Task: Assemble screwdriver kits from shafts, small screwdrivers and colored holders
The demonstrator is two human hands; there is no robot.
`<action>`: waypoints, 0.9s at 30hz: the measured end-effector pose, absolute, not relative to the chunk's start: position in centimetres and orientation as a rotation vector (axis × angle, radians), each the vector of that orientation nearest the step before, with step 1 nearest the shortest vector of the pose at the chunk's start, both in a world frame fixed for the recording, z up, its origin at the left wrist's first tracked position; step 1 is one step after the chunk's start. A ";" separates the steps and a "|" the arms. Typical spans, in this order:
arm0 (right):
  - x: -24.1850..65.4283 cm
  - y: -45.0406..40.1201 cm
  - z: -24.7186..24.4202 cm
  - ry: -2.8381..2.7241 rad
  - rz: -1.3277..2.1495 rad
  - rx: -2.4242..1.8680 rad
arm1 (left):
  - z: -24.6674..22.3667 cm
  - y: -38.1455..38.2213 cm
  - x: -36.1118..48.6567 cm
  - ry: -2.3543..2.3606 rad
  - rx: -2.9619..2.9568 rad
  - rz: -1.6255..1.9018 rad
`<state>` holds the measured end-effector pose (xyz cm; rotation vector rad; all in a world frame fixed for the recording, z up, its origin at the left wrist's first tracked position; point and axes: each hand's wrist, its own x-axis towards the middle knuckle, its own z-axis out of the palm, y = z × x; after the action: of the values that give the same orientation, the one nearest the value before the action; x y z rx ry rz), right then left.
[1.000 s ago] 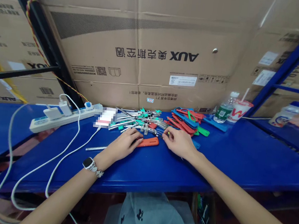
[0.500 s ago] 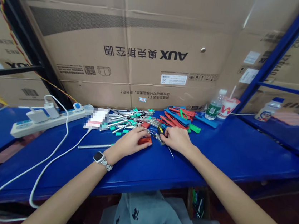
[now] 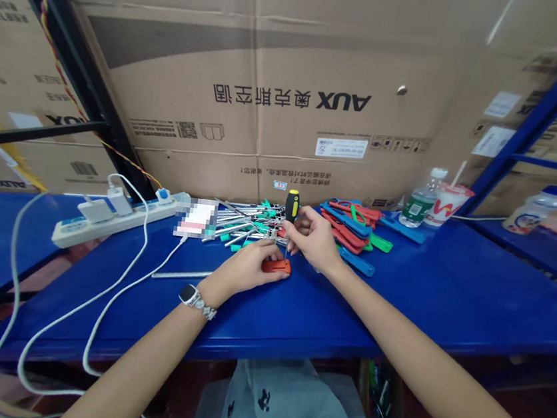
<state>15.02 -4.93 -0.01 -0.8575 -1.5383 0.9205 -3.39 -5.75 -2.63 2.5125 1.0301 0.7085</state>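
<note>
My left hand (image 3: 248,264) is closed on an orange-red plastic handle (image 3: 279,266), pressing it to the blue table. A metal rod (image 3: 180,274) sticks out to the left from under that hand; whether it joins the handle is hidden. In my right hand (image 3: 314,238) is a screwdriver (image 3: 291,205) with a black and yellow grip, held upright. Its thin shaft points down at the right end of the orange-red handle, and the tip seems to touch it. Behind my hands lies a pile of metal rods with green ends (image 3: 244,222).
Red, blue and green plastic handles (image 3: 351,227) lie in a heap right of the pile. A water bottle (image 3: 417,201) and a paper cup (image 3: 447,205) stand at the back right. A power strip (image 3: 121,218) with white cables is on the left. Cardboard (image 3: 286,55) walls the back.
My right hand has lifted the screwdriver and turned it upright, shaft down over the orange-red handle. The left hand keeps its hold. The camera view has shifted slightly.
</note>
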 end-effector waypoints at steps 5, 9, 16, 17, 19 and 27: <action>15.3 -5.4 -0.7 -1.577 0.830 -0.848 | -2.5 -5.8 -3.5 1.052 2.513 0.715; 15.6 -5.6 -0.9 -1.589 0.856 -0.827 | -2.6 -5.8 -3.4 1.057 2.519 0.716; 15.8 -5.8 -0.9 -1.618 0.866 -0.832 | -2.9 -5.6 -3.5 1.056 2.530 0.725; 15.8 -6.0 -0.8 -1.622 0.869 -0.847 | -3.0 -5.6 -3.5 1.055 2.530 0.729; 15.8 -6.2 -0.6 -1.629 0.870 -0.884 | -2.9 -5.7 -3.5 1.049 2.530 0.739; 15.9 -6.4 -0.8 -1.668 0.792 -0.925 | -2.7 -5.7 -3.5 1.050 2.521 0.738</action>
<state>15.93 -6.36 -0.76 -0.9247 -1.6676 0.7916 -3.55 -5.75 -2.74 2.5213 1.0502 0.7379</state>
